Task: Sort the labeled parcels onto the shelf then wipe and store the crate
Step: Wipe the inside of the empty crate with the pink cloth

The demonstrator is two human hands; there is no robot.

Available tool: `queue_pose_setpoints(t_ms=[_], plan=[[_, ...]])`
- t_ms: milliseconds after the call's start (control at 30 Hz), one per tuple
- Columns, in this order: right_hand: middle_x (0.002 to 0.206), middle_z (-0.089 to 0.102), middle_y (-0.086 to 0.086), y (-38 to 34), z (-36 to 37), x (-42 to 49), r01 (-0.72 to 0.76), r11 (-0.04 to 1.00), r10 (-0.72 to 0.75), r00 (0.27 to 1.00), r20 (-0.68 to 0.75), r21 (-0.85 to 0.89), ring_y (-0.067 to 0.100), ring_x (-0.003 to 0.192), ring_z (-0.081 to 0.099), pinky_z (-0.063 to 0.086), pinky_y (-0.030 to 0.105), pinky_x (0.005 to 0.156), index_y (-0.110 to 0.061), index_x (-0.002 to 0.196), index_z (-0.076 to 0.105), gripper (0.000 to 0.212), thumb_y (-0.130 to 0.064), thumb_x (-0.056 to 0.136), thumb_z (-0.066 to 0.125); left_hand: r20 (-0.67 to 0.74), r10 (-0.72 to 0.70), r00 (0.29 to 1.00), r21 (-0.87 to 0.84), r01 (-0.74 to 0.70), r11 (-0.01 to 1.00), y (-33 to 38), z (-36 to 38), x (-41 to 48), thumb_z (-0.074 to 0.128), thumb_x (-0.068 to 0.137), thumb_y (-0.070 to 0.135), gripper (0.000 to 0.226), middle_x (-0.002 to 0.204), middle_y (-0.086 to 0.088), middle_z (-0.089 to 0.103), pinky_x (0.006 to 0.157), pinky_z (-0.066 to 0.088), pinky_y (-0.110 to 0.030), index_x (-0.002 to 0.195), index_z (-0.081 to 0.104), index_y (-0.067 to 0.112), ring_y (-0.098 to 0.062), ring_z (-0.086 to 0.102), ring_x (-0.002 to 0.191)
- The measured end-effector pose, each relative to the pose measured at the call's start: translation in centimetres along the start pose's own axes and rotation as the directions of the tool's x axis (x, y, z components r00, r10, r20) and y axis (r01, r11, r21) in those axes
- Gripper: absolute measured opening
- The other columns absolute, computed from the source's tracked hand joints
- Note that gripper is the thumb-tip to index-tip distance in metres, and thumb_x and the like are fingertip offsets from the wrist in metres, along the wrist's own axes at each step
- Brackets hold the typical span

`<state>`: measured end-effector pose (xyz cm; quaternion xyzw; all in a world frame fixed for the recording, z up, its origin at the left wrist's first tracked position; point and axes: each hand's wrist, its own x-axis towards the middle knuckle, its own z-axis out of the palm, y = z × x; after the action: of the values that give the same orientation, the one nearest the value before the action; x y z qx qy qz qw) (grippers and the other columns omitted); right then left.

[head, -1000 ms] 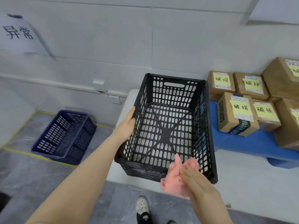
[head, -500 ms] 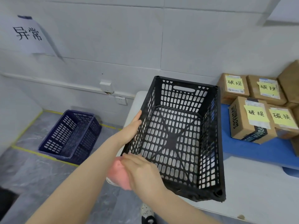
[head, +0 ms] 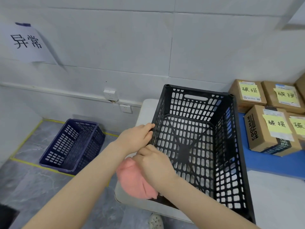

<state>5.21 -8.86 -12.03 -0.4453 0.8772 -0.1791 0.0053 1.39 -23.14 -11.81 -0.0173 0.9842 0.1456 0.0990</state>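
Note:
An empty black slotted crate (head: 198, 103) stands on the white table (head: 272, 195), tilted toward me. My left hand (head: 137, 138) grips the crate's left rim, fingers curled over the edge. My right hand (head: 156, 166) holds a pink cloth (head: 135, 180) against the outside of the crate's left wall near the front corner. Brown cardboard parcels with yellow handwritten labels (head: 270, 131) sit on a blue shelf surface (head: 264, 162) to the crate's right.
A dark blue slotted crate (head: 72, 146) lies on the grey floor at the left, inside yellow tape lines. A paper sign (head: 26, 43) hangs on the white wall. Wall sockets (head: 110, 95) sit behind the table. My shoe (head: 155, 222) shows below the table edge.
My right hand carried the pink cloth from the crate's front right rim across to the outside of the left wall. The left hand's fingers curled over the left rim. The view shifted left.

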Motion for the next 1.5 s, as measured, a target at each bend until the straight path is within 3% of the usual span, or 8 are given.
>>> queue_pose_setpoints(t_ms=[167,267,533,700,933,1100,1400,1500], plan=[[0.097,0.058,-0.007,-1.4,0.6,-3.1,-0.269,0.93,0.273,0.962,0.019,0.252,0.019,0.082,0.059,0.053,0.031,0.065,-0.032,0.112,0.061,0.027,-0.035,0.09,0.045,-0.144,0.039,0.989,0.136,-0.019,0.99,0.0,1.3,0.4,0.033,0.099,0.039,0.035,0.125,0.002,0.056,0.063,0.048,-0.037,0.13,0.042,0.024,-0.031,0.064,0.086],[0.102,0.055,-0.004,-3.3,0.0,-4.1,-0.272,0.943,0.25,0.959,0.131,0.193,0.019,0.082,0.057,0.055,0.032,0.066,-0.029,0.116,0.056,0.046,-0.054,0.08,0.044,-0.21,0.118,0.971,0.252,-0.063,0.966,0.2,1.8,0.4,0.027,0.092,0.038,0.042,0.107,-0.002,0.06,0.043,0.047,-0.036,0.114,0.055,0.016,-0.028,0.064,0.073],[0.116,0.049,-0.003,0.0,-0.5,-0.6,-0.127,0.941,0.074,0.982,0.175,0.313,0.024,0.1,0.054,0.047,0.035,0.081,-0.023,0.118,0.064,0.03,-0.021,0.091,0.051,-0.207,0.24,0.949,0.333,-0.162,0.929,-1.0,0.9,0.4,0.041,0.085,0.029,0.036,0.12,-0.002,0.061,0.041,0.05,-0.03,0.112,0.063,0.018,-0.016,0.053,0.106],[0.1,0.056,-0.004,3.3,-0.4,2.6,-0.024,0.989,0.013,0.997,0.076,0.148,0.019,0.086,0.058,0.055,0.036,0.066,-0.025,0.101,0.071,0.024,-0.015,0.081,0.064,-0.2,0.25,0.947,0.378,-0.161,0.912,-3.0,0.2,-0.2,0.038,0.075,0.024,0.053,0.127,-0.007,0.061,0.06,0.055,-0.031,0.121,0.063,0.021,-0.025,0.062,0.109],[0.112,0.055,-0.002,8.8,-1.6,8.8,-0.085,0.995,0.083,0.996,0.043,0.042,0.019,0.1,0.053,0.051,0.036,0.084,-0.023,0.116,0.065,0.027,-0.019,0.093,0.051,-0.324,-0.084,0.942,0.087,0.118,0.989,-2.7,2.7,-5.0,0.044,0.082,0.027,0.053,0.129,-0.006,0.058,0.069,0.057,-0.035,0.133,0.052,0.016,-0.025,0.062,0.108],[0.121,0.053,0.001,13.2,-2.3,13.9,-0.131,0.979,0.135,0.991,0.017,-0.157,0.023,0.106,0.05,0.043,0.034,0.087,-0.023,0.121,0.061,0.032,-0.016,0.093,0.049,-0.284,-0.085,0.955,-0.075,0.066,0.995,1.4,4.7,-6.6,0.039,0.088,0.034,0.05,0.131,0.002,0.06,0.071,0.058,-0.028,0.13,0.058,0.015,-0.016,0.063,0.109],[0.118,0.047,0.004,18.7,-4.5,22.2,-0.184,0.838,0.264,0.961,0.086,-0.513,0.027,0.111,0.047,0.043,0.038,0.088,-0.02,0.116,0.059,0.05,-0.024,0.069,0.075,-0.315,-0.086,0.945,-0.036,0.078,0.996,2.4,5.2,-6.0,0.041,0.077,0.025,0.053,0.122,0.004,0.066,0.04,0.047,-0.019,0.122,0.066,0.011,-0.01,0.065,0.091],[0.118,0.05,0.009,19.4,-4.0,23.8,-0.303,0.848,0.356,0.934,0.042,-0.434,0.031,0.113,0.048,0.046,0.039,0.083,-0.015,0.116,0.057,0.035,-0.014,0.081,0.059,-0.356,-0.082,0.931,0.001,0.088,0.996,2.4,5.5,-5.9,0.041,0.076,0.024,0.053,0.12,0.004,0.067,0.037,0.045,-0.019,0.12,0.068,0.012,-0.011,0.068,0.085]])
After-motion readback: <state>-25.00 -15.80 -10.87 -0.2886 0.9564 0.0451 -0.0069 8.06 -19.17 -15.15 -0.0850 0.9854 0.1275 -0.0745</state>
